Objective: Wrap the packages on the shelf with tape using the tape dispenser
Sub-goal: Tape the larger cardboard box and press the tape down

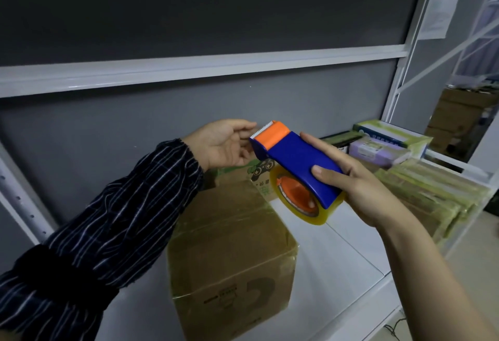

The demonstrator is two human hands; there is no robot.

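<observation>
My right hand point(359, 184) grips a blue and orange tape dispenser point(294, 159) with a roll of clear tape point(302, 203), held up above the shelf. My left hand point(224, 146) is at the dispenser's serrated orange end, its fingers reaching under the blade; whether they pinch the tape end I cannot tell. Below both hands a brown cardboard box point(232, 254) stands on the white shelf point(345, 265), its top and sides shiny with tape. A second box with green print point(259, 176) stands behind it, partly hidden by the dispenser.
Stacks of flat green-wrapped packages point(432, 192) and small purple and green boxes point(383, 143) fill the shelf's right side. A white shelf beam point(189, 70) runs overhead. A white upright post point(397, 89) stands at the right, with cardboard boxes beyond it.
</observation>
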